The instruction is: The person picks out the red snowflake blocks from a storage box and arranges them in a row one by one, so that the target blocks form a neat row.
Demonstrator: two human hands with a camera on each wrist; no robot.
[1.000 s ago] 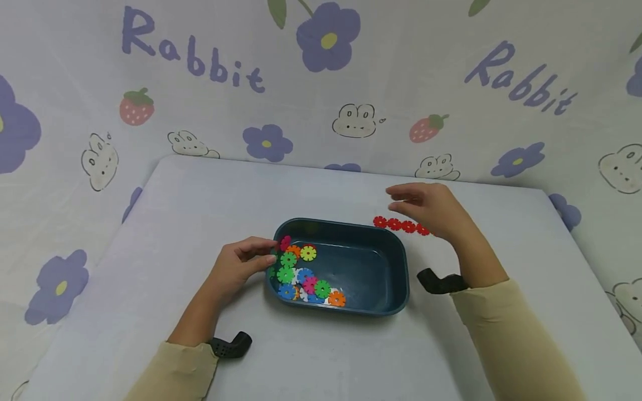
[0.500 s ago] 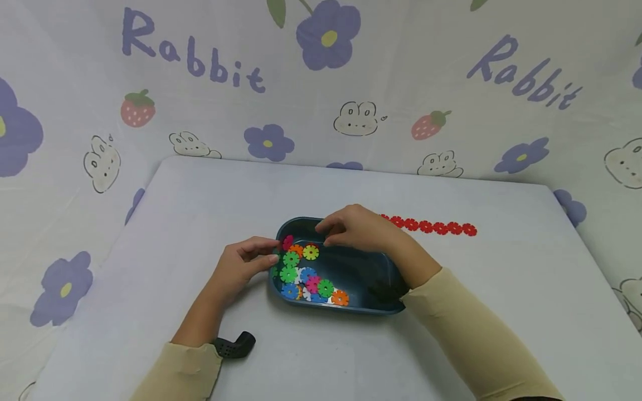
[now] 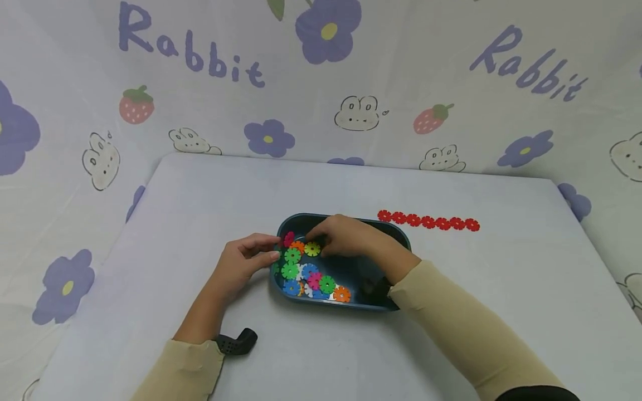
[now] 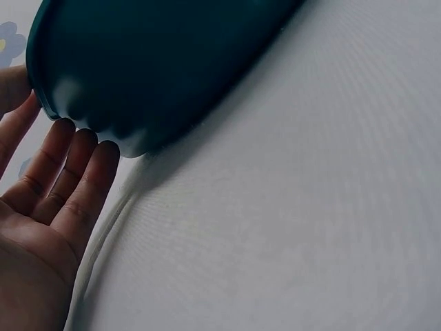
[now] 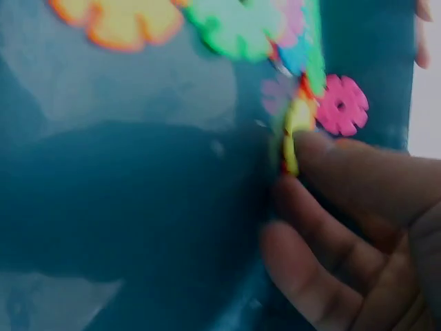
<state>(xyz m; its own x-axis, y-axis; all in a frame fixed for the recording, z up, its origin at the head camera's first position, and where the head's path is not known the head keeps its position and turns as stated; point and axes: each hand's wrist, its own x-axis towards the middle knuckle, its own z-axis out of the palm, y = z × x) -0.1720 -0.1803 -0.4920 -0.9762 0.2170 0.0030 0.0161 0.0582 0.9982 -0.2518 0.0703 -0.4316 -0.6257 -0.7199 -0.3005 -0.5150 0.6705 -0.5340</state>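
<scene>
Gently brace tray from desk's left-edge side with relaxed left hand, separating yellow piece with curled right hand, perhaps pinching it.

Tabletop: white, bounded at the far side by rounded corners.
Backdrop cloth: spread behind and at both sides, faintly creased.
Lettering: "Rabbit" printed twice in purple, the right-hand word slanted.
Strawberries: two printed, red with green caps.
Flowers: printed purple, yellow-centred.
Rabbits: drawn in thin dark outline.
</scene>
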